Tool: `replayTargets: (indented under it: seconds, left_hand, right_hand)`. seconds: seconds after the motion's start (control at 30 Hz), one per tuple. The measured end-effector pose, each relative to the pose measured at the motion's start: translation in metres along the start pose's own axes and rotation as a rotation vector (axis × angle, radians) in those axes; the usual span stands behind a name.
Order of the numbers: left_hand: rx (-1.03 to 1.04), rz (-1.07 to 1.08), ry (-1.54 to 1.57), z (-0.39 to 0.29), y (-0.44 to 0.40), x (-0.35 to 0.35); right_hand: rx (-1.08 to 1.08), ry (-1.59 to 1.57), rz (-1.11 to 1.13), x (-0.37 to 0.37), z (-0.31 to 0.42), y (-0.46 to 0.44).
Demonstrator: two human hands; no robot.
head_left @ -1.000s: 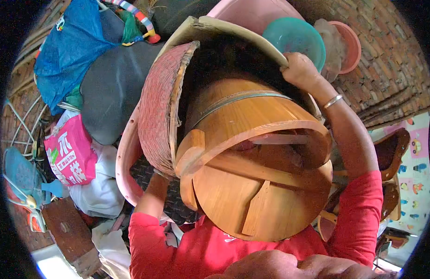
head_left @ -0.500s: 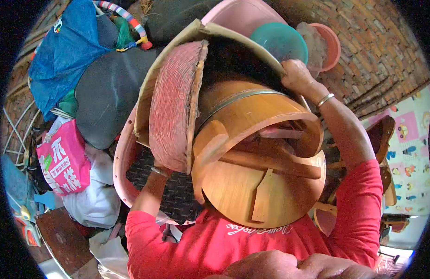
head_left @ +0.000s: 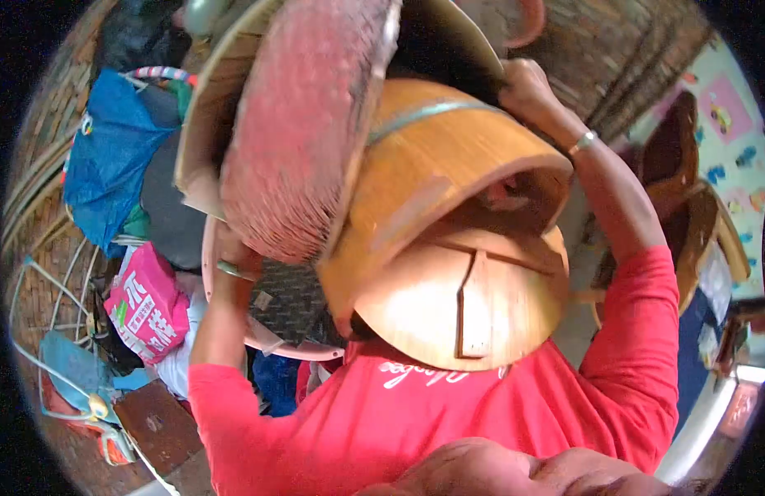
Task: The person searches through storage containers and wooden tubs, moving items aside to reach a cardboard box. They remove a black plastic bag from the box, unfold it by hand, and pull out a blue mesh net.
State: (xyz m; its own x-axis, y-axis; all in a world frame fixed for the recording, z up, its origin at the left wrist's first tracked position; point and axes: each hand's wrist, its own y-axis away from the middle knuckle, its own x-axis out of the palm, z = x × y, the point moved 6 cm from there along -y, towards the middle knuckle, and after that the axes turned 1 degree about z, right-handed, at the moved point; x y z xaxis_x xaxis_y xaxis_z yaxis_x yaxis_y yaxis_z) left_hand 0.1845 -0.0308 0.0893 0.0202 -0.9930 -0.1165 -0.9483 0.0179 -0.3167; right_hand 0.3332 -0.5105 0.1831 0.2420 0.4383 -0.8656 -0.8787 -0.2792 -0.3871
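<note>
In the head view, the right hand [head_left: 525, 86] grips the edge of a box [head_left: 202, 132], while the left hand [head_left: 227, 243] is low at its other side, too blurred to tell its hold. The wooden bucket [head_left: 457, 136] and red ribbed piece [head_left: 304, 124] already sit inside, seemingly lifted, not yet set down.

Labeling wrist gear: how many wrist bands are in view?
2: one band on the right wrist, another band on the left wrist. Red sleeves might hide more.
</note>
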Motion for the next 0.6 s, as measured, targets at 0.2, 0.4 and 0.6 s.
replayTargets:
  seconds: [0.2,0.4,0.6]
  left_hand:
    - [-0.073,0.024,0.04,-0.07,-0.03,0.041]
    - [-0.27,0.039,0.257,-0.108,-0.062,0.124]
    - [-0.271,0.15,-0.019,-0.151,-0.059,0.214]
  right_hand:
    - [0.134,-0.12,-0.12,-0.052,-0.041,0.091]
    - [0.186,-0.121,-0.335,-0.11,-0.075,0.189]
    - [0.297,-0.228,-0.432,-0.137,-0.111,0.286]
